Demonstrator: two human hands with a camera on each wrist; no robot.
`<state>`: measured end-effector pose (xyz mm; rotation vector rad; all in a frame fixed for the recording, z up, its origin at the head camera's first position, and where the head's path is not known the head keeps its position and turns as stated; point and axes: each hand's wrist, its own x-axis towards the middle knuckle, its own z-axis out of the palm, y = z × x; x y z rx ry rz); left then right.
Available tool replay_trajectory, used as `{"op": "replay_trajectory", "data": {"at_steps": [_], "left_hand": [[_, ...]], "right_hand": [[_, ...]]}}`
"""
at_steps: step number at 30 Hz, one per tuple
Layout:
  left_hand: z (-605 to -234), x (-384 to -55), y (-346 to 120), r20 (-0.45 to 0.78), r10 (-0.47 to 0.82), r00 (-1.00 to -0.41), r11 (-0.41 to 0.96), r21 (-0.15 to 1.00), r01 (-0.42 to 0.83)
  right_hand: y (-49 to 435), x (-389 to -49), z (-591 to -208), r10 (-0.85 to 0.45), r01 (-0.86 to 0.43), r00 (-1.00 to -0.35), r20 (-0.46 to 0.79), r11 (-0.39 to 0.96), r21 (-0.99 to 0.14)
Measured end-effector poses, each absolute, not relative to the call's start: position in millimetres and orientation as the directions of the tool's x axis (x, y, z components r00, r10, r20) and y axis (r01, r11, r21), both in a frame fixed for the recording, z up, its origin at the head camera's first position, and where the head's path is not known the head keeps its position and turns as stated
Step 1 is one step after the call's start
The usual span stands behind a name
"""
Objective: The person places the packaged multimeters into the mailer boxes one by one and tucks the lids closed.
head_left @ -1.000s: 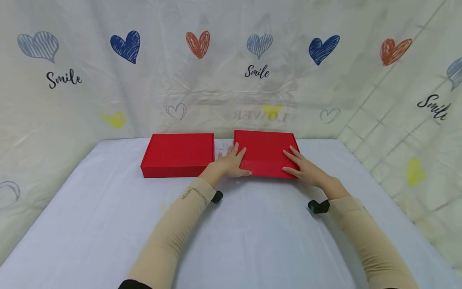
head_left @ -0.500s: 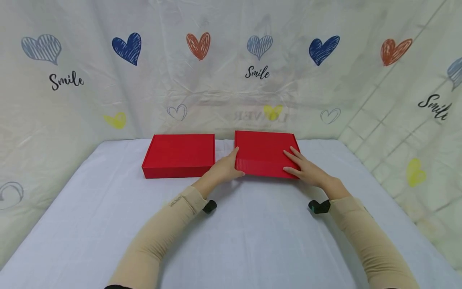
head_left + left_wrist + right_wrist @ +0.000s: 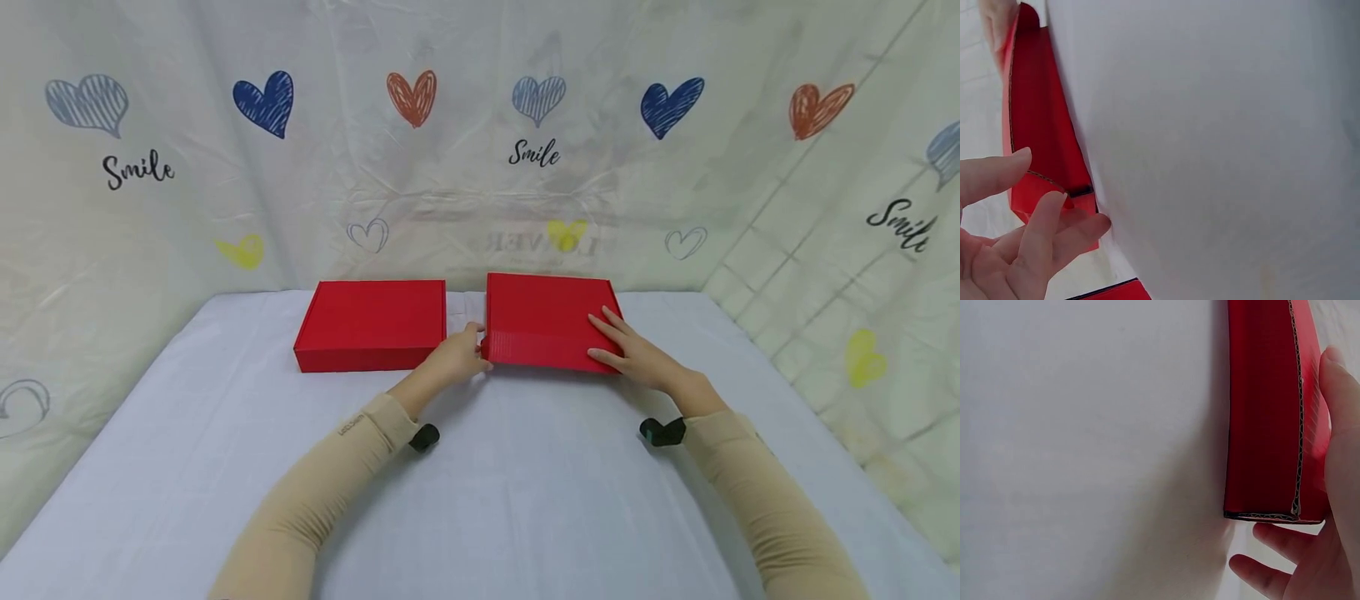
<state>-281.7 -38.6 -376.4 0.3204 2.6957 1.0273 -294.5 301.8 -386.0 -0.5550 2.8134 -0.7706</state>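
Near the back of the table lies a red cardboard box (image 3: 551, 304), its lid lowered and the lid's front flap (image 3: 1038, 106) standing off the front wall. At that box's front left corner, my left hand (image 3: 453, 357) has bent fingers around a small side tab (image 3: 1044, 187). In the left wrist view, the thumb touches the flap's edge while other fingers lie at the tab and box side. My right hand (image 3: 637, 354) rests on the lid's right front corner, fingers spread. From the right wrist, its thumb lies over the lid and two fingertips show past the box end.
A second red box (image 3: 375, 317), closed, sits to the left, close to my left hand. Beneath both is a white cloth-covered table (image 3: 540, 492). Behind them hangs a pale curtain (image 3: 450, 175) printed with hearts and lettering.
My left hand has slid left off the lid's top and down to the front left corner, its fingers bending at the side tab. My right hand has stayed in place.
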Motion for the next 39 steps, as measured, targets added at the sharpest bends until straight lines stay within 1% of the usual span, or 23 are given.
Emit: {"op": "replay_trajectory", "data": {"at_steps": [6, 15, 23, 39], "left_hand": [[-374.2, -281.9, -40.9, -0.137, 0.294, -0.946, 0.701, 0.704, 0.116], [-374.5, -285.8, -46.2, -0.146, 0.338, -0.93, 0.687, 0.713, 0.138], [-375.3, -287.8, -50.1, -0.156, 0.352, -0.923, 0.639, 0.761, 0.115], [-372.8, -284.7, -52.0, -0.136, 0.399, -0.907, 0.62, 0.768, 0.157]], "right_hand": [[301.2, -294.1, -387.4, -0.394, -0.311, -0.918, -0.056, 0.798, -0.516], [301.2, -293.5, -387.0, -0.392, -0.306, -0.918, -0.062, 0.8, -0.516], [302.5, -296.0, -387.4, -0.393, -0.309, -0.918, -0.055, 0.795, -0.521], [301.2, -295.7, -385.6, -0.39, -0.306, -0.919, -0.055, 0.795, -0.524]]}}
